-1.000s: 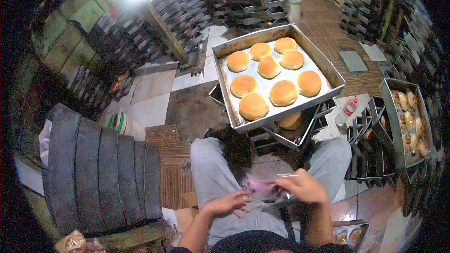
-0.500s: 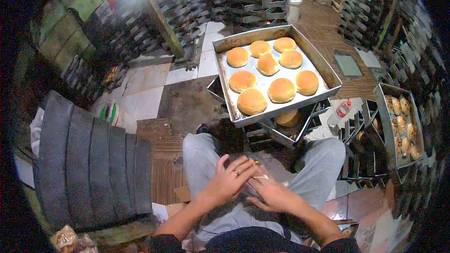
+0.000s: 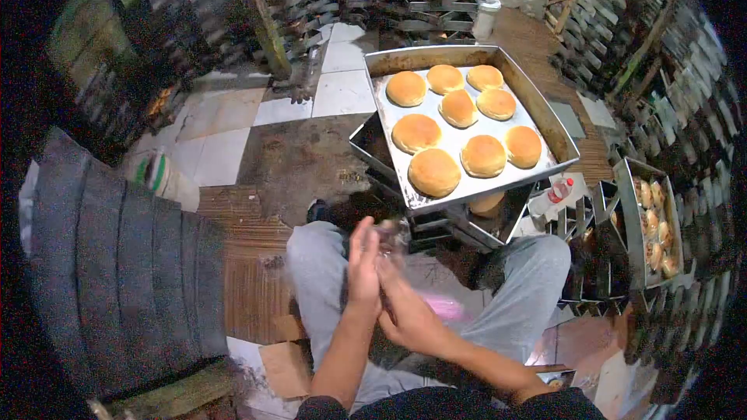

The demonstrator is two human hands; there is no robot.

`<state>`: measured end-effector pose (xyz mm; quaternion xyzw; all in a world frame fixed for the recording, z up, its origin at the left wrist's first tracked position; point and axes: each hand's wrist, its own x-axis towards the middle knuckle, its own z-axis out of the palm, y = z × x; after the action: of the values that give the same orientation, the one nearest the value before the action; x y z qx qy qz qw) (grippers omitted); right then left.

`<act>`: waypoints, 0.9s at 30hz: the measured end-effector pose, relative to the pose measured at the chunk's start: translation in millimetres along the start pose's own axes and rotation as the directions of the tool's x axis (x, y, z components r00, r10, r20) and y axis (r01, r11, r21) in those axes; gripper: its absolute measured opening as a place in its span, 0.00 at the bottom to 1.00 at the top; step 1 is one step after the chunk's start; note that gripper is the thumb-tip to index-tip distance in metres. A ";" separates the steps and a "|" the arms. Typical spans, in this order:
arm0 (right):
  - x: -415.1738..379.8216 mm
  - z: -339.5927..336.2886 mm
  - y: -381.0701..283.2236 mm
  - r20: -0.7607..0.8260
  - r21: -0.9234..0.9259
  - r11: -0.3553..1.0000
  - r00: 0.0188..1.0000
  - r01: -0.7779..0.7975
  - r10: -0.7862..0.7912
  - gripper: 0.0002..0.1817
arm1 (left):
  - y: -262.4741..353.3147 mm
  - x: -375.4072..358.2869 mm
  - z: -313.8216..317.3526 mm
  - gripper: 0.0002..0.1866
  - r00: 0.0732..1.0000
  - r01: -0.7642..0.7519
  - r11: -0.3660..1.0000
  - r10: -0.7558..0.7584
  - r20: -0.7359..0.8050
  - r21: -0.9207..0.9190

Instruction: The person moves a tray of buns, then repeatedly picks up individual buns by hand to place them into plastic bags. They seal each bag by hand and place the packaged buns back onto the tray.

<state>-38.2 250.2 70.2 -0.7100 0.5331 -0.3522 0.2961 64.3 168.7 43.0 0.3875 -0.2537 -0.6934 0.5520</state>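
My left hand [image 3: 362, 268] and my right hand [image 3: 411, 313] are pressed palm against palm between my knees, fingers pointing up and away from me. At the fingertips a glossy, see-through scrap [image 3: 394, 235] shows, smeared by motion; I cannot tell what it is. Beyond the hands, a square metal tray [image 3: 498, 187] carries several round golden buns [image 3: 416, 134], spaced out on its pale base. It rests at an angle on other trays [image 3: 366, 152], one with a bun inside. A blurred pink patch [image 3: 445, 307] lies just right of my right wrist.
To the right is a narrower tray [image 3: 632, 233] of wrapped buns, near a red-capped plastic bottle [image 3: 556, 190]. Dark stacked trays [image 3: 124, 264] rise at the left, beside a white tub [image 3: 179, 187]. Cardboard [image 3: 285, 369] lies by my left leg. A lidded white bucket [image 3: 485, 19] stands at the back.
My hands have gone from crossing loosely over each other to palms together, slightly further left and upright. The pink patch has come into sight. The view has shifted a little.
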 end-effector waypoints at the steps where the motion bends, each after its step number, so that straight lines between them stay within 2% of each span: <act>1: 2.1 -25.1 -16.5 0.115 0.127 0.990 0.992 -0.059 0.044 0.34 | 0.8 9.0 -5.1 0.26 0.992 -0.050 0.999 0.049 -0.120 0.000; 2: 9.5 -49.3 -26.5 0.228 0.243 0.961 0.971 -0.130 0.074 0.27 | -12.9 29.2 -31.8 0.26 0.991 -0.105 0.968 0.083 -0.103 -0.228; 3: 24.1 -72.9 -26.0 0.070 0.119 0.992 0.996 0.050 -0.058 0.21 | -3.8 33.8 -32.6 0.27 0.972 -0.137 0.954 0.079 -0.220 -0.265; 4: 42.3 -95.3 -23.2 -0.065 -0.034 0.977 0.975 0.209 -0.211 0.17 | -5.1 40.4 -44.7 0.26 0.973 -0.109 0.957 0.047 -0.227 -0.268; 5: 60.4 -108.6 -20.8 -0.248 -0.142 0.983 0.958 0.113 -0.146 0.11 | -8.0 46.9 -53.4 0.26 0.973 -0.081 0.959 0.017 -0.231 -0.270; 6: 76.9 -118.3 -11.6 -0.353 -0.157 0.985 0.936 -0.075 0.015 0.13 | -8.4 47.6 -50.8 0.26 0.974 -0.066 0.955 -0.001 -0.227 -0.289; 8: 125.4 -134.1 29.5 -0.246 -0.425 0.905 0.966 -0.034 -0.079 0.19 | -4.4 43.2 -43.2 0.25 0.986 0.063 0.968 -0.098 -0.135 -0.242; 9: 143.2 -135.4 46.9 -0.156 -0.562 0.825 0.987 -0.056 -0.039 0.24 | -4.0 47.7 -44.1 0.25 0.986 0.064 0.967 -0.099 -0.131 -0.247; 10: 163.4 -136.2 46.0 -0.054 -0.582 0.779 0.967 -0.234 0.250 0.30 | -4.2 51.3 -45.0 0.24 0.989 0.055 0.961 -0.090 -0.117 -0.272; 11: 178.4 -135.7 51.4 -0.048 -0.588 0.775 0.966 -0.232 0.252 0.30 | -4.8 53.5 -46.2 0.24 0.991 0.048 0.953 -0.084 -0.108 -0.299; 13: 207.5 -129.9 74.4 -0.043 -0.729 0.598 0.895 -0.332 0.444 0.34 | -4.0 59.7 -52.4 0.24 0.993 0.002 0.939 -0.043 -0.111 -0.343; 14: 222.0 -131.0 85.7 -0.033 -0.734 0.599 0.897 -0.321 0.440 0.34 | -2.6 60.2 -56.4 0.25 0.995 -0.026 0.940 -0.007 -0.095 -0.341; 16: 240.8 -136.0 76.4 -0.095 -0.628 0.596 0.809 -0.501 0.579 0.34 | 1.0 58.7 -58.7 0.25 0.996 -0.058 0.941 0.034 -0.077 -0.334; 17: 237.1 -149.3 67.3 0.012 -0.416 0.646 0.707 -0.640 0.707 0.27 | 1.7 58.4 -58.2 0.26 0.997 -0.060 0.931 0.036 -0.075 -0.361; 20: 235.7 -157.5 111.2 0.180 -0.146 0.795 0.775 -0.588 0.606 0.21 | -1.0 56.8 -61.4 0.29 0.997 -0.067 0.905 0.049 -0.054 -0.421; 21: 227.4 -153.8 109.6 0.180 -0.072 0.826 0.807 -0.559 0.562 0.20 | -5.0 57.2 -64.0 0.31 0.998 -0.063 0.886 0.050 -0.041 -0.459; 22: 216.1 -148.6 87.7 0.201 -0.028 0.810 0.790 -0.586 0.579 0.21 | -10.1 59.8 -70.5 0.33 0.998 -0.057 0.909 0.043 -0.045 -0.413; 23: 207.6 -149.8 63.8 0.218 -0.141 0.810 0.781 -0.569 0.586 0.21 | -14.8 62.3 -73.5 0.33 0.997 -0.069 0.913 0.055 -0.047 -0.402; 25: 190.0 -158.1 41.4 0.161 -0.058 0.826 0.811 -0.561 0.562 0.21 | -17.0 61.3 -72.6 0.30 0.997 -0.078 0.923 0.066 -0.044 -0.376; 26: 176.0 -160.2 42.3 0.038 0.229 0.891 0.918 -0.393 0.395 0.24 | -17.2 61.7 -73.9 0.29 0.999 -0.046 0.918 0.044 -0.012 -0.395; 27: 158.5 -161.3 44.8 -0.126 0.474 0.865 0.959 -0.165 0.252 0.28 | -8.8 54.1 -68.8 0.29 1.000 0.004 0.887 -0.009 -0.007 -0.461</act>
<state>-165.2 78.5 156.8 -0.5220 0.5336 -0.4977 0.4416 110.6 124.2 -17.1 0.2494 -0.0783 -0.7339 0.6269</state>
